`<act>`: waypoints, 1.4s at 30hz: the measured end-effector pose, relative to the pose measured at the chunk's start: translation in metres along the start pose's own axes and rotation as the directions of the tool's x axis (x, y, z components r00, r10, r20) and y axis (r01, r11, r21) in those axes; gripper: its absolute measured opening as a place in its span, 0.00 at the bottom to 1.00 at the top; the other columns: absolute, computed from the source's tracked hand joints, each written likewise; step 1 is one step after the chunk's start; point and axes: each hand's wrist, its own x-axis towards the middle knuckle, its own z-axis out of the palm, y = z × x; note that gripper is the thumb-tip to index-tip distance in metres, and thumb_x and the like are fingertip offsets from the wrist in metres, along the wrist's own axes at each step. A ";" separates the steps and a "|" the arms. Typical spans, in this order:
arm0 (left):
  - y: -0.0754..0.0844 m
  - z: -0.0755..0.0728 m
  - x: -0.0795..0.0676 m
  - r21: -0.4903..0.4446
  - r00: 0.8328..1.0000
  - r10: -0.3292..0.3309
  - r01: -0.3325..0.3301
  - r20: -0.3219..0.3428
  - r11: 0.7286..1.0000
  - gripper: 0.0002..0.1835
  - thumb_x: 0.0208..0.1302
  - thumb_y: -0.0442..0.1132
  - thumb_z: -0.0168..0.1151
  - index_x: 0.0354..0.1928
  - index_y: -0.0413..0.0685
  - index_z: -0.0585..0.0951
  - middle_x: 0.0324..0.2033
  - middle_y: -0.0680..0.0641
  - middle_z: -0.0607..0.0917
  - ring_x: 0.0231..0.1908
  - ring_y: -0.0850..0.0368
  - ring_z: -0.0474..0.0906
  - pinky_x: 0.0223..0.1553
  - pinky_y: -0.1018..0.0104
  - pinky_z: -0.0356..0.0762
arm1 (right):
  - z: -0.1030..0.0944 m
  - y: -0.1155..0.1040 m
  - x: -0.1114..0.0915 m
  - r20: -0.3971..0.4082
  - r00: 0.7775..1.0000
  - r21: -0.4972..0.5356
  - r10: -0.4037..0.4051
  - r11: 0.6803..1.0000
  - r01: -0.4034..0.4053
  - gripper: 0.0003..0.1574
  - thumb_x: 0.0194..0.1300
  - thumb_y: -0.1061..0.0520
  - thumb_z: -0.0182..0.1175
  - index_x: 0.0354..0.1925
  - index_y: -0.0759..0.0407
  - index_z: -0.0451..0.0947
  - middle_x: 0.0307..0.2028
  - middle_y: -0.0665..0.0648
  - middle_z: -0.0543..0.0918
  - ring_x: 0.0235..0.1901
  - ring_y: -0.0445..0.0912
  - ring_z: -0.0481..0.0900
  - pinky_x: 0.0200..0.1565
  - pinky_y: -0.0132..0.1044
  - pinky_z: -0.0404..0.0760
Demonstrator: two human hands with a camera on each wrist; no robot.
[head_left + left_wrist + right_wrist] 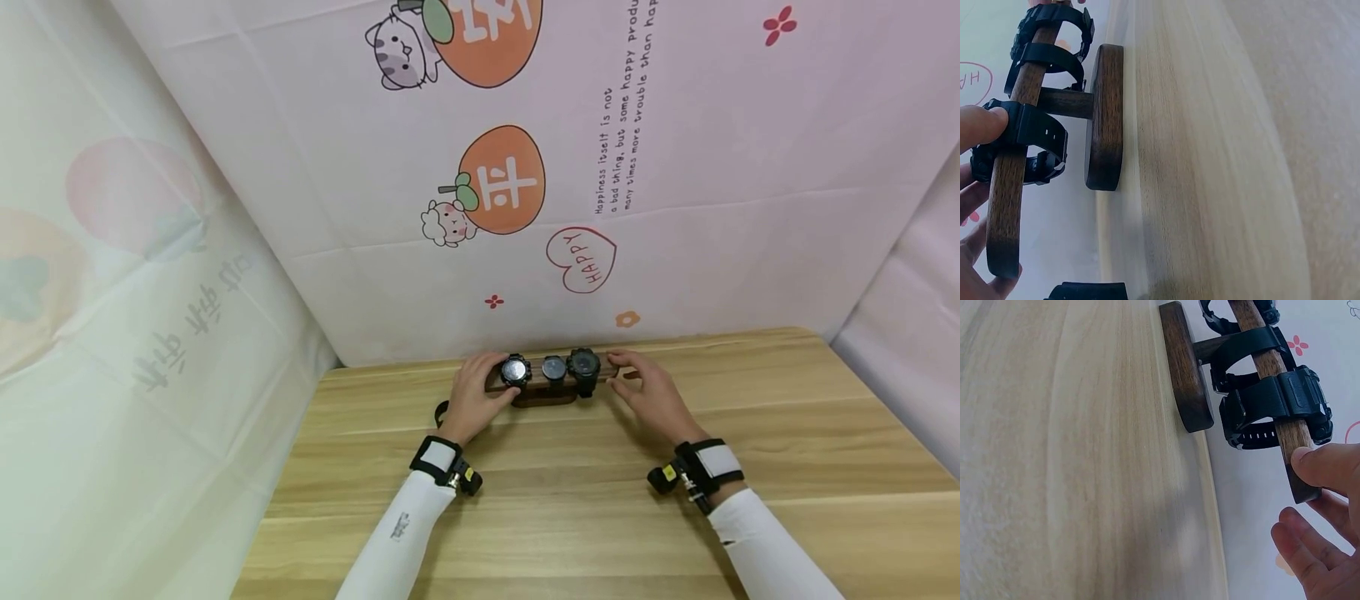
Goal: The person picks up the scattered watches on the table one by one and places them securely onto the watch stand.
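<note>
Head view shows a wooden T-bar watch stand (543, 401) at the far edge of the wood-grain table (570, 517), just in front of the printed fabric backdrop (420, 308). Its base (1107, 125) and short post (1067, 102) hold the crossbar (1005, 215) clear of the tabletop. Left watch (515, 369), middle watch (554, 368) and right watch (584, 363) hang by looped straps round the crossbar, dials outward, apparently for display. Left hand (474, 400) is partly closed, thumb on the left watch's strap and fingers behind, a grip judged suited to adjusting its seat. Right hand (660, 404) pinches the crossbar's bare end, thumb opposing index, other fingers loose; this probably steadies the stand. A dark looped strap (441, 412) lies beside the left hand; what it belongs to cannot be determined.
</note>
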 end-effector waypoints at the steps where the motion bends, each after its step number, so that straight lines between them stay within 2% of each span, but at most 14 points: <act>1: 0.000 0.001 0.000 0.009 1.000 -0.002 0.002 0.001 1.000 0.34 0.57 0.55 0.68 0.64 0.50 0.73 0.61 0.47 0.75 0.64 0.52 0.62 0.64 0.45 0.61 | 0.000 0.000 0.000 -0.001 1.000 0.000 -0.002 1.000 0.002 0.25 0.64 0.59 0.64 0.59 0.56 0.73 0.59 0.57 0.75 0.54 0.51 0.71 0.53 0.54 0.77; 9: 0.002 0.003 0.001 0.043 1.000 -0.017 0.016 0.011 0.999 0.34 0.57 0.57 0.67 0.64 0.55 0.73 0.62 0.50 0.75 0.65 0.53 0.60 0.65 0.42 0.56 | 0.000 0.001 0.000 -0.009 1.000 -0.001 -0.005 1.000 0.005 0.25 0.63 0.60 0.64 0.58 0.58 0.74 0.58 0.57 0.76 0.55 0.51 0.72 0.52 0.54 0.77; 16: 0.005 0.004 0.003 0.052 1.000 -0.007 0.006 0.004 0.999 0.34 0.57 0.56 0.68 0.64 0.53 0.73 0.62 0.49 0.75 0.65 0.49 0.61 0.64 0.39 0.54 | 0.001 0.002 0.000 -0.015 1.000 -0.010 -0.011 1.000 0.011 0.25 0.64 0.59 0.64 0.59 0.58 0.74 0.58 0.57 0.76 0.55 0.52 0.72 0.51 0.54 0.77; 29: 0.007 0.008 0.004 0.086 0.999 0.020 -0.017 -0.034 0.996 0.34 0.56 0.56 0.68 0.63 0.54 0.74 0.60 0.50 0.77 0.64 0.47 0.63 0.65 0.34 0.48 | 0.000 0.000 -0.001 -0.023 1.000 -0.008 -0.020 1.000 0.020 0.26 0.63 0.61 0.64 0.59 0.59 0.74 0.58 0.60 0.76 0.53 0.55 0.73 0.48 0.56 0.78; 42: 0.013 0.011 0.005 0.082 1.000 0.022 -0.020 -0.020 0.996 0.33 0.57 0.56 0.68 0.63 0.53 0.74 0.60 0.51 0.77 0.64 0.50 0.62 0.65 0.35 0.51 | 0.000 -0.001 -0.001 -0.030 0.999 -0.004 -0.024 1.000 0.024 0.25 0.62 0.62 0.65 0.57 0.56 0.75 0.58 0.58 0.76 0.54 0.54 0.73 0.49 0.54 0.78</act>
